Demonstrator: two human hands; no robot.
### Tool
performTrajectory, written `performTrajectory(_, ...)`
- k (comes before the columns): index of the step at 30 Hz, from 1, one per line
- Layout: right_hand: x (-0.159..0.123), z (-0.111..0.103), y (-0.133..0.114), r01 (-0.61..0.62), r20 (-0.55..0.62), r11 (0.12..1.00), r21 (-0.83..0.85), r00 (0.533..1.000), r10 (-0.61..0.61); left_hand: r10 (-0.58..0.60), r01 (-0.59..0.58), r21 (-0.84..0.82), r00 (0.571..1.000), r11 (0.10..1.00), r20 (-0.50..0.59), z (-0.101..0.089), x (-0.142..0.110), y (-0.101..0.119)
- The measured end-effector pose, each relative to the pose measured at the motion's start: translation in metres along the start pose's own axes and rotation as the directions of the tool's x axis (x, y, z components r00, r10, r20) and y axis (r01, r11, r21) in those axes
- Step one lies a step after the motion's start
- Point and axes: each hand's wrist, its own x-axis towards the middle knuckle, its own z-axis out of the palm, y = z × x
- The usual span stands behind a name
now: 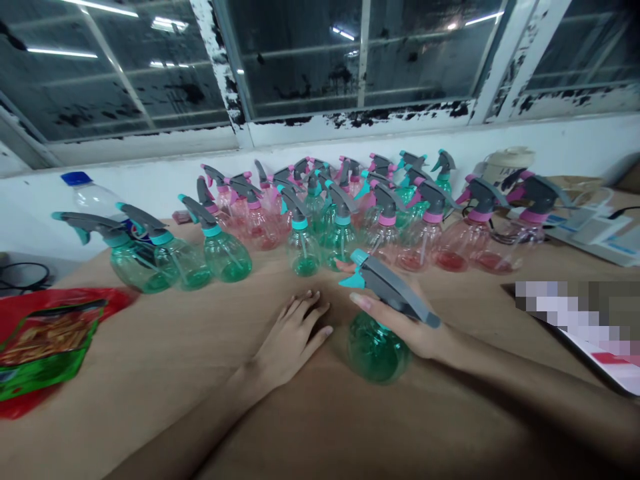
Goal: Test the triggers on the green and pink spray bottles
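Note:
My right hand (410, 327) is wrapped round the neck of a green spray bottle (377, 350) with a grey and turquoise trigger head. The bottle is upright near the middle of the table; whether its base touches the wood I cannot tell. To its left, my left hand (297, 327) lies palm down on the table, fingers stretched out and nothing in them. Beyond both hands stand rows of spray bottles, some green (343, 237) with turquoise collars, others pink (420, 243) with pink collars. A separate group of green bottles (227, 257) stands at the left.
On the wooden table (165, 353), a red and green snack packet (45, 340) lies at the left edge. A blue-capped plastic bottle (95, 197) stands behind the left group. At right are a partly blurred flat item (565, 327), a white device (595, 230) and a pale tub (507, 167).

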Motion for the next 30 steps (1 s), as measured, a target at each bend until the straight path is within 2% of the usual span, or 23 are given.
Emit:
performTrajectory(3, 0.0, 0.0, 0.0, -0.022, -0.006, 0.998, 0.067, 1.0, 0.023, -0.036, 0.026, -0.157, 0.997, 0.987, -0.061, -0.005, -0.004, 0.011)
performTrajectory(6, 0.001, 0.003, -0.002, -0.002, -0.036, 0.995, 0.104, 0.999, 0.006, 0.003, -0.037, -0.283, 0.993, 0.958, -0.12, -0.008, -0.012, 0.025)
performTrajectory(9, 0.006, 0.01, -0.006, 0.02, -0.094, 0.993, 0.116, 0.995, -0.009, 0.021, -0.089, -0.338, 0.98, 0.937, -0.2, -0.009, -0.021, 0.035)
performTrajectory(12, 0.017, 0.027, -0.01, 0.014, -0.142, 0.992, 0.125, 0.99, 0.004, -0.044, -0.073, -0.365, 0.952, 0.928, -0.302, -0.012, -0.023, 0.04)
performTrajectory(15, 0.033, 0.052, -0.012, 0.037, -0.191, 0.995, 0.088, 0.981, -0.019, -0.144, 0.001, -0.354, 0.915, 0.935, -0.378, -0.017, -0.018, 0.039)
performTrajectory(19, 0.06, 0.089, -0.015, 0.135, -0.26, 0.991, -0.003, 0.957, -0.132, -0.311, 0.168, -0.342, 0.85, 0.925, -0.425, -0.028, -0.015, 0.022)
performTrajectory(23, 0.081, 0.113, -0.016, 0.18, -0.272, 0.98, -0.082, 0.942, -0.196, -0.284, 0.223, -0.183, 0.837, 0.957, -0.467, -0.038, -0.022, -0.003)
performTrajectory(26, 0.084, 0.117, -0.014, 0.194, -0.225, 0.964, -0.183, 0.946, -0.234, -0.285, 0.27, -0.105, 0.815, 0.957, -0.505, -0.042, -0.024, -0.02)
performTrajectory(30, 0.075, 0.1, -0.008, 0.22, -0.17, 0.963, -0.157, 0.954, -0.245, -0.255, 0.306, 0.002, 0.799, 0.952, -0.545, -0.048, -0.013, -0.042)
